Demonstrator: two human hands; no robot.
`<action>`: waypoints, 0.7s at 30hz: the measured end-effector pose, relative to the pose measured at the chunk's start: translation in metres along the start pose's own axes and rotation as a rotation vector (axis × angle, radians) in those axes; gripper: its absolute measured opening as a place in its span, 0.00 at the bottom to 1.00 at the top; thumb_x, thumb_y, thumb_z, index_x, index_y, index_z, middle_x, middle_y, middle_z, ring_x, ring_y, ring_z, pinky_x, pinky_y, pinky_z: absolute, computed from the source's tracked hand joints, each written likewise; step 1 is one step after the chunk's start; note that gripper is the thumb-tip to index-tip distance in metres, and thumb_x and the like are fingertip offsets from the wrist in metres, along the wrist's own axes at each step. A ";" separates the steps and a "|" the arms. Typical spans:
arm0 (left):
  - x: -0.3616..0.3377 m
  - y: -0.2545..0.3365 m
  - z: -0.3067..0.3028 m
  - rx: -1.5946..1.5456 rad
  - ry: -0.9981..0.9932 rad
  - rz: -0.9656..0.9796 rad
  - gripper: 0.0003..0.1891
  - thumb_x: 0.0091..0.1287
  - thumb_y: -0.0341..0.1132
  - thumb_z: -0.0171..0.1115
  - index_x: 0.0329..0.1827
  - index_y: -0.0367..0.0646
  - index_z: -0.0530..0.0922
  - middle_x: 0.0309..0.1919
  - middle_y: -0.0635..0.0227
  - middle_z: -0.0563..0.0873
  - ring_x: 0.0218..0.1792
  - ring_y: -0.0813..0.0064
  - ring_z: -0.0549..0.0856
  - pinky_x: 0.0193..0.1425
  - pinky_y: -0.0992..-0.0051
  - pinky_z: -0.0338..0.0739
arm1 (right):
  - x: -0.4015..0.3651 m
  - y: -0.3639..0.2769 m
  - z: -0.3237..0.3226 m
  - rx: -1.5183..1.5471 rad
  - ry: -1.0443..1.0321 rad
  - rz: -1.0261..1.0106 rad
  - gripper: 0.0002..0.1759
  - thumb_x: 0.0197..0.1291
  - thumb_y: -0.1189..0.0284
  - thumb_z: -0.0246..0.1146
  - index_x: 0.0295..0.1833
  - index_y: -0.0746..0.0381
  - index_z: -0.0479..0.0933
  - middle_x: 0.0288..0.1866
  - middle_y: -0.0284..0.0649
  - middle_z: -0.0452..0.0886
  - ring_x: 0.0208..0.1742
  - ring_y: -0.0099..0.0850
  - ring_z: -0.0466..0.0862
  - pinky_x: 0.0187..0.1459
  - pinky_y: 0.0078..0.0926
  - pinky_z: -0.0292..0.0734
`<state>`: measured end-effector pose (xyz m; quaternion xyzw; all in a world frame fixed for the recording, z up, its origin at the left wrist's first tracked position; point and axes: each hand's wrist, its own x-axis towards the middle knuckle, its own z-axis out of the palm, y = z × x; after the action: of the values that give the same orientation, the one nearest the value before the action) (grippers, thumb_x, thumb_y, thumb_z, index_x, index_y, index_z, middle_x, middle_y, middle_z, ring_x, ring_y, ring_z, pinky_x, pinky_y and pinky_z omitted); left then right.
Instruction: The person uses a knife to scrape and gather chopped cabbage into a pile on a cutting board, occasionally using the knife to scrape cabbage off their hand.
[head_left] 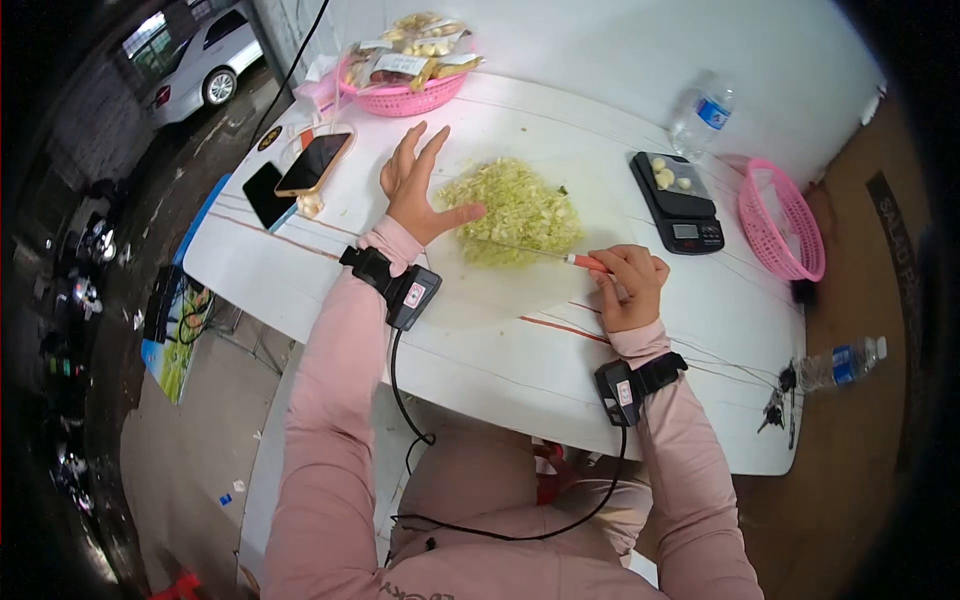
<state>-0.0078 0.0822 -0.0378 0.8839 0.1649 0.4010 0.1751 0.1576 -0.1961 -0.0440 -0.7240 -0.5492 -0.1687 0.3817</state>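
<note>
A heap of finely chopped pale green vegetable (520, 205), which looks like cabbage, lies on a thin translucent cutting mat (470, 300). My right hand (632, 288) is closed round the orange-red handle of a knife (586, 263). Its thin blade points left along the near side of the heap, partly lost among the shreds. My left hand (415, 195) is open at the heap's left edge, fingers spread upward and thumb reaching over the shreds. It holds nothing.
Two phones (315, 163) lie at the left. A pink basket of packets (410, 95) stands at the back. To the right are a black scale (680, 215) with pale pieces, a pink basket (782, 220), a water bottle (704, 118), another bottle (845, 362) and keys (778, 405).
</note>
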 end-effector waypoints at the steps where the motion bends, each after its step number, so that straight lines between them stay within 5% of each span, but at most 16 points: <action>1: 0.000 -0.001 0.001 0.009 -0.007 -0.001 0.57 0.46 0.72 0.71 0.77 0.51 0.61 0.75 0.52 0.56 0.76 0.51 0.53 0.75 0.49 0.40 | 0.000 0.000 0.000 -0.002 0.004 -0.006 0.14 0.53 0.75 0.66 0.47 0.54 0.83 0.42 0.31 0.80 0.49 0.30 0.77 0.57 0.37 0.54; 21: -0.002 -0.008 0.001 -0.026 -0.226 0.062 0.58 0.44 0.73 0.71 0.77 0.54 0.61 0.75 0.55 0.57 0.77 0.50 0.52 0.76 0.50 0.40 | 0.007 -0.015 -0.003 0.103 -0.097 -0.153 0.14 0.51 0.72 0.71 0.46 0.53 0.83 0.38 0.29 0.78 0.43 0.28 0.77 0.51 0.35 0.58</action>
<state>-0.0092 0.0884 -0.0434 0.9259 0.1116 0.3059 0.1916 0.1464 -0.1920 -0.0318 -0.6668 -0.6286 -0.1339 0.3773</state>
